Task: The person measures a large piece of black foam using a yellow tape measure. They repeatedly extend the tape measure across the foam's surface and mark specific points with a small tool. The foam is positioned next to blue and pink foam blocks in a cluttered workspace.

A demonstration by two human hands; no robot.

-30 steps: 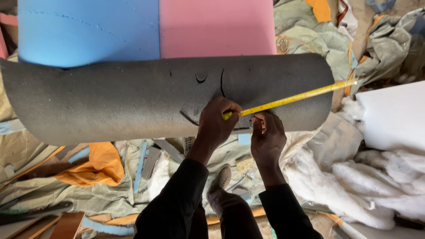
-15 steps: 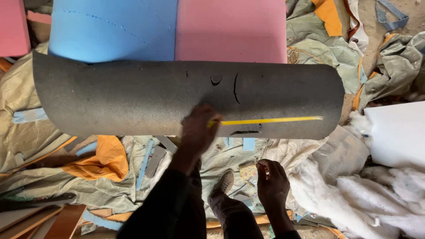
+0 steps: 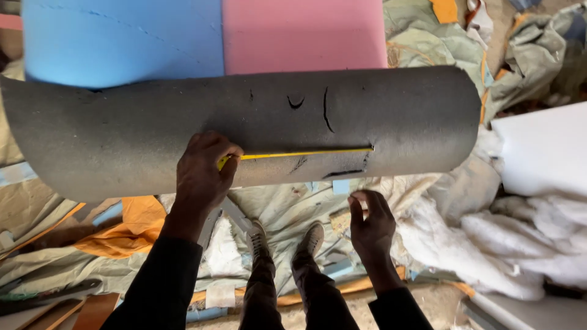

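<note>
A long grey foam sheet (image 3: 122,134) lies curved across the view, with a few dark cuts (image 3: 327,110) near its middle. My left hand (image 3: 202,171) rests on its lower part, shut on a yellow tape measure. The yellow blade (image 3: 306,153) runs flat to the right along the foam and ends near a short cut. My right hand (image 3: 372,223) hangs below the foam's near edge, off the sheet, with thumb and fingers pinched together. Whether something small sits between them I cannot tell.
Blue foam (image 3: 122,36) and pink foam (image 3: 306,33) blocks stand behind the grey sheet. A white foam block (image 3: 544,153) and white wadding (image 3: 520,244) lie at the right. Orange cloth (image 3: 137,223), olive fabric and foam scraps litter the floor around my shoes (image 3: 312,235).
My left hand slid left along the foam with the tape. The blade tip, which reached past the right end, now lies on the sheet. My right hand dropped off the foam.
</note>
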